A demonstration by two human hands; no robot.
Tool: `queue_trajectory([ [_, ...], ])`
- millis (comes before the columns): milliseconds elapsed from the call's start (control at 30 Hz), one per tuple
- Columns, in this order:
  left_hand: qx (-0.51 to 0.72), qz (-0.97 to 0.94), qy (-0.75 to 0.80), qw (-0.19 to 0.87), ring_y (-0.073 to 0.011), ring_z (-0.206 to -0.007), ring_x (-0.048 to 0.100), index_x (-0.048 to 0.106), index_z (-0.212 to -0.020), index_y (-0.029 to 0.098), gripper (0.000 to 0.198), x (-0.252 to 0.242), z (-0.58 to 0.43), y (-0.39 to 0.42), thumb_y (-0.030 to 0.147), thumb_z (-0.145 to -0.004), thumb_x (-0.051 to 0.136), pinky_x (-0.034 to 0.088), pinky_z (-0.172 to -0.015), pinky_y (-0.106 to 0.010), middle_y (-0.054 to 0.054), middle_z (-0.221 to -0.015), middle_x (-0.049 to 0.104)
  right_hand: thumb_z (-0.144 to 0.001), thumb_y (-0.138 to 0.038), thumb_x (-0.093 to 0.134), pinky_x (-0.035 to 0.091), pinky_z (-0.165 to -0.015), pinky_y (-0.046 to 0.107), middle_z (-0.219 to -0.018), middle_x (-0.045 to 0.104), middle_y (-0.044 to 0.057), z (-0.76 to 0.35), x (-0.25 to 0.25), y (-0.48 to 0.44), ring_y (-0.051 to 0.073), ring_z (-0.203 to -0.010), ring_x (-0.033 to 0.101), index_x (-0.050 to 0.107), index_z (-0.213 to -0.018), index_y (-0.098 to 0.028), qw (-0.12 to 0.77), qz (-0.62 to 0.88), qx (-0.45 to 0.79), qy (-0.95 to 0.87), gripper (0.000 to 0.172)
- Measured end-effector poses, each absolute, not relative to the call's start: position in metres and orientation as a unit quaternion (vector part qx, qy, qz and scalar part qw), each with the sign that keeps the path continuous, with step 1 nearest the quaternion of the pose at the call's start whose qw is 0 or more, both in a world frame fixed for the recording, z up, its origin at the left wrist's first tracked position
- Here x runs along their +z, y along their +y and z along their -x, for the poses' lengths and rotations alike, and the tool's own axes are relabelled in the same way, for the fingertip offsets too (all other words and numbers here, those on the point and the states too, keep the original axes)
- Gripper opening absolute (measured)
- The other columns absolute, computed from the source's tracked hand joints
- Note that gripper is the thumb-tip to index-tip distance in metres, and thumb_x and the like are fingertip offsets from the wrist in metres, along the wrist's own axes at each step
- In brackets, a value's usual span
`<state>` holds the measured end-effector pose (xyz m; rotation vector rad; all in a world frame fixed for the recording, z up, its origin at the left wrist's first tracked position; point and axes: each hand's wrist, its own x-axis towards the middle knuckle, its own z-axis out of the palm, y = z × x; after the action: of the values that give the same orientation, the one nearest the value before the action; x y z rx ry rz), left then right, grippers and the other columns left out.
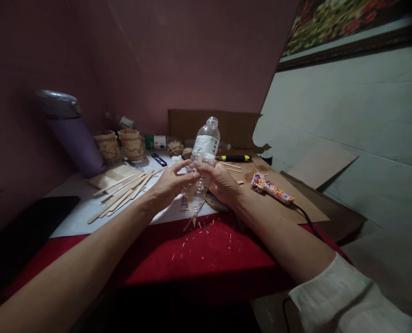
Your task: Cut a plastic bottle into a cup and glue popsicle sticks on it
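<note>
Both hands meet over a clear plastic water bottle with a white label, held upright above the table. My left hand pinches the bottle's lower body from the left, thumb and forefinger closed on it. My right hand wraps its lower right side, fingers curled. A wooden craft stick lies against the bottle under my fingers and juts down toward the red tablecloth. Wood splinters are scattered below it.
A pile of wooden sticks lies on white paper at left. Behind stand two small woven baskets, a purple flask, twine balls and a yellow-black knife. A floral-patterned glue gun with cord rests on cardboard at right.
</note>
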<state>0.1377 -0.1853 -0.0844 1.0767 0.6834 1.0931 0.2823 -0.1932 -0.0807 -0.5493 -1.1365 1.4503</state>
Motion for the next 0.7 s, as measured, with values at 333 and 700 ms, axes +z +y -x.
queue_trajectory([
  [333, 0.454, -0.477, 0.304, 0.688, -0.0180, -0.067, 0.071, 0.067, -0.116, 0.012, 0.058, -0.083, -0.138, -0.185, 0.015, -0.062, 0.086, 0.055, -0.070, -0.032, -0.008, -0.084, 0.076, -0.064, -0.066, 0.077, 0.050, -0.079, 0.040, -0.082, 0.072, 0.006, -0.289, -0.082, -0.187, 0.026, -0.088, 0.065, 0.062, -0.088, -0.021, 0.569, 0.271, 0.602, -0.490, 0.053],
  [700, 0.482, -0.439, 0.326, 0.685, -0.0170, -0.061, 0.066, 0.058, -0.103, 0.015, 0.054, -0.090, -0.148, -0.189, 0.019, -0.059, 0.089, 0.052, -0.059, -0.031, -0.005, -0.078, 0.070, -0.056, -0.054, 0.089, 0.055, -0.070, 0.039, -0.075, 0.070, 0.003, -0.278, -0.086, -0.193, 0.026, -0.084, 0.069, 0.056, -0.090, -0.022, 0.601, 0.258, 0.619, -0.434, 0.057],
])
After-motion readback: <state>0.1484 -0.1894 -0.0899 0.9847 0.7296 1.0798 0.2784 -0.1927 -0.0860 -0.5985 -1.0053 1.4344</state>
